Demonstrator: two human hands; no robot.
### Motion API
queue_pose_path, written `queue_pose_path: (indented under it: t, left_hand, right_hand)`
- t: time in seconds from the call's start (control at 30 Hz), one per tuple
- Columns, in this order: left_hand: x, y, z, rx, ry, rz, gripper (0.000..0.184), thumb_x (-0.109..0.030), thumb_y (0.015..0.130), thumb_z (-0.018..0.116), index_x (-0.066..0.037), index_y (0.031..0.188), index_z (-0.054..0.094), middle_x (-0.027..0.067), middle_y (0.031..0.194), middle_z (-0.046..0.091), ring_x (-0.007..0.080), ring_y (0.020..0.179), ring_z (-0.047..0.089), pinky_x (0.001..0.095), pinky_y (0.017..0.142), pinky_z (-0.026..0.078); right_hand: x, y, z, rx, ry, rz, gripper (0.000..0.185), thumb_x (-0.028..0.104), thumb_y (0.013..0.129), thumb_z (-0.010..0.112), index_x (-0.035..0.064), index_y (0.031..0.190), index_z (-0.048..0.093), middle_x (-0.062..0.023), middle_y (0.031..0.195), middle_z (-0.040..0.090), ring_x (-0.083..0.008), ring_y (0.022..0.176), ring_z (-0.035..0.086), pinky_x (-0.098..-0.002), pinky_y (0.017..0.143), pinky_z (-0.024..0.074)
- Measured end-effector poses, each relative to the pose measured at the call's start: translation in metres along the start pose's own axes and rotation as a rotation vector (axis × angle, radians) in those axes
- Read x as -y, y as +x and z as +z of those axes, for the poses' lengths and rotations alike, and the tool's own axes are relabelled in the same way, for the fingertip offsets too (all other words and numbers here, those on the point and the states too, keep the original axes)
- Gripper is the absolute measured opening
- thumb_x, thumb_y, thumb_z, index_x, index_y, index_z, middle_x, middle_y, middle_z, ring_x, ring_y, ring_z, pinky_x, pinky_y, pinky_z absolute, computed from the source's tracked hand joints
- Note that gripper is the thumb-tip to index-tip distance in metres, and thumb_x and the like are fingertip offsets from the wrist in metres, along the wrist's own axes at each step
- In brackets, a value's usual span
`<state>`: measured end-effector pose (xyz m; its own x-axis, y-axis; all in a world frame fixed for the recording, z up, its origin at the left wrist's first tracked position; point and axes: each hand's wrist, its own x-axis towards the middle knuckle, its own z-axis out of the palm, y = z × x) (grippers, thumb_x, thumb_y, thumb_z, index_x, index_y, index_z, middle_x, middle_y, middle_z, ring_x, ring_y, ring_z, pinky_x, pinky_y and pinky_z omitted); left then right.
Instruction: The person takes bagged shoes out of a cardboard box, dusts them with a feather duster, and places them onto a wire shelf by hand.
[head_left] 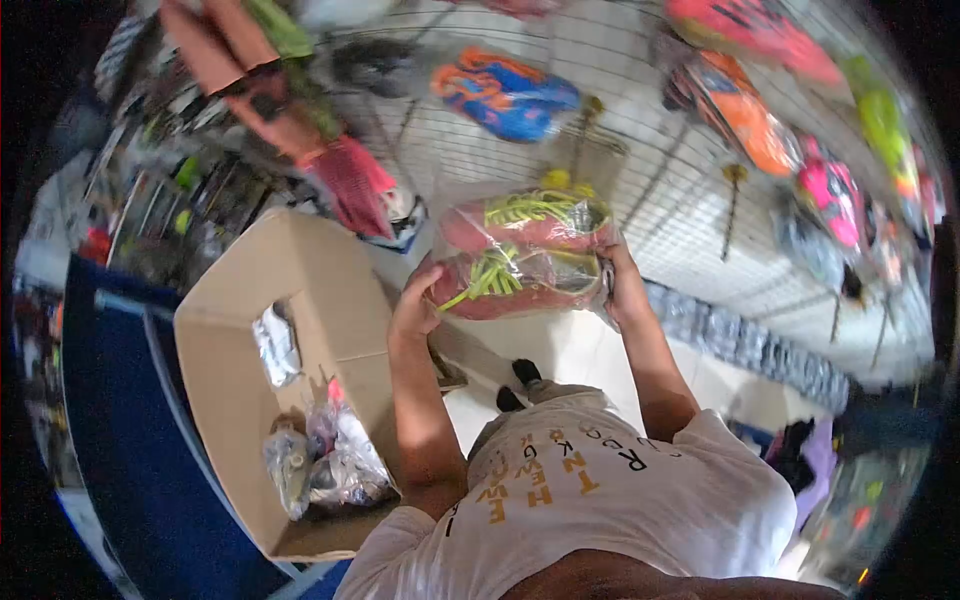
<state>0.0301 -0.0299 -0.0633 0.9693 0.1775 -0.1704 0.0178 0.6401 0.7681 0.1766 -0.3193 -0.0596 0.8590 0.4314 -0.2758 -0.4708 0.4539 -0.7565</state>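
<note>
A clear plastic bag holds a pair of red shoes (520,285) with yellow-green laces, held up in front of my body. My left hand (415,300) grips the bag's left end, its fingers curled at the edge. At the right end, my right hand (622,285) is closed on the same bag. Below and left of my left hand stands an open cardboard box (225,375), with several plastic-wrapped items (330,465) at its bottom and a silvery packet (277,345) inside.
A wire grid wall (660,165) ahead carries shoes on hooks, among them a blue and orange pair (505,93) and an orange shoe (750,125). Pink and salmon items (350,185) hang above the box. A dark blue surface (130,420) lies left of the box.
</note>
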Motion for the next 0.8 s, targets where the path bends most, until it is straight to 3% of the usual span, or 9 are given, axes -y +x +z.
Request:
queue_pose_path:
  t: [0.1,0.13,0.23,0.27,0.37,0.4,0.53,0.73,0.8]
  left_hand:
    - [0.054,0.015,0.031,0.072,0.015,-0.145,0.048,-0.014,0.086,0.057,0.001,0.13,0.046,0.0135,0.123,0.056,0.0259,0.114,0.055,0.0398,0.098,0.045]
    - [0.073,0.017,0.042,0.095,0.021,-0.192,0.048,-0.011,0.086,0.058,0.001,0.131,0.046,0.0132,0.124,0.056,0.0256,0.115,0.055,0.0394,0.098,0.044]
    - [0.115,0.037,0.08,0.342,0.033,-0.323,0.05,-0.007,0.087,0.059,0.002,0.133,0.042,0.0117,0.123,0.056,0.0215,0.113,0.056,0.0366,0.096,0.046]
    - [0.135,0.037,0.092,0.365,0.063,-0.34,0.045,-0.012,0.09,0.057,0.002,0.131,0.045,0.0116,0.123,0.056,0.0218,0.112,0.056,0.038,0.096,0.046]
    - [0.184,0.027,0.127,0.41,-0.276,-0.612,0.04,-0.02,0.093,0.053,0.001,0.128,0.048,0.0109,0.123,0.056,0.021,0.112,0.056,0.0371,0.095,0.047]
    - [0.195,0.02,0.156,0.427,-0.237,-0.666,0.039,-0.027,0.096,0.051,-0.002,0.126,0.05,0.0083,0.121,0.057,0.0198,0.11,0.056,0.0354,0.093,0.047]
    - [0.285,-0.004,0.245,0.23,0.214,-0.557,0.046,-0.03,0.095,0.053,-0.002,0.13,0.045,0.0078,0.124,0.055,0.0197,0.109,0.057,0.0356,0.093,0.048]
    - [0.359,-0.027,0.343,0.343,0.262,-0.404,0.045,-0.03,0.094,0.055,-0.006,0.131,0.046,0.0053,0.124,0.055,0.0178,0.11,0.055,0.0334,0.092,0.048]
    - [0.373,-0.028,0.358,0.346,0.148,-0.495,0.043,-0.03,0.094,0.055,-0.006,0.13,0.047,0.0049,0.123,0.056,0.0172,0.11,0.056,0.0333,0.092,0.047]
  right_hand:
    - [0.023,-0.055,-0.034,-0.059,0.001,-0.135,0.075,0.011,0.084,0.046,-0.0024,0.147,0.009,-0.0168,0.131,0.045,-0.0231,0.116,0.049,-0.0325,0.098,0.0407]
    - [0.018,-0.069,-0.064,-0.229,-0.008,-0.107,0.073,0.01,0.085,0.045,-0.0027,0.147,0.01,-0.0171,0.129,0.047,-0.023,0.116,0.049,-0.0324,0.098,0.0407]
    - [0.026,-0.105,-0.125,-0.322,-0.011,-0.24,0.07,0.011,0.086,0.044,-0.0032,0.147,0.011,-0.0169,0.128,0.048,-0.0228,0.116,0.049,-0.0324,0.098,0.0407]
    - [0.033,-0.126,-0.141,-0.347,-0.054,-0.271,0.068,0.012,0.087,0.043,-0.0028,0.147,0.014,-0.0167,0.128,0.049,-0.0225,0.115,0.05,-0.0317,0.098,0.0407]
    - [0.041,-0.192,-0.192,-0.488,-0.048,-0.3,0.066,0.013,0.088,0.042,-0.0022,0.146,0.017,-0.016,0.128,0.05,-0.0221,0.115,0.05,-0.0312,0.098,0.0404]
    - [0.048,-0.212,-0.205,-0.568,-0.085,-0.281,0.06,0.013,0.089,0.041,-0.0012,0.145,0.025,-0.0138,0.129,0.05,-0.0215,0.115,0.05,-0.0314,0.098,0.0405]
    - [0.072,-0.267,-0.28,-0.586,-0.109,-0.379,0.053,0.007,0.086,0.037,0.0006,0.139,0.038,-0.0101,0.126,0.053,-0.0189,0.111,0.052,-0.0293,0.096,0.042]
    - [0.12,-0.327,-0.362,-0.613,-0.123,-0.399,0.052,0.008,0.087,0.037,0.0004,0.139,0.039,-0.0077,0.124,0.053,-0.0159,0.105,0.052,-0.0283,0.091,0.0428]
    - [0.13,-0.338,-0.381,-0.604,-0.145,-0.415,0.052,0.008,0.087,0.037,0.0001,0.139,0.039,-0.0075,0.124,0.053,-0.0156,0.105,0.052,-0.0281,0.092,0.0421]
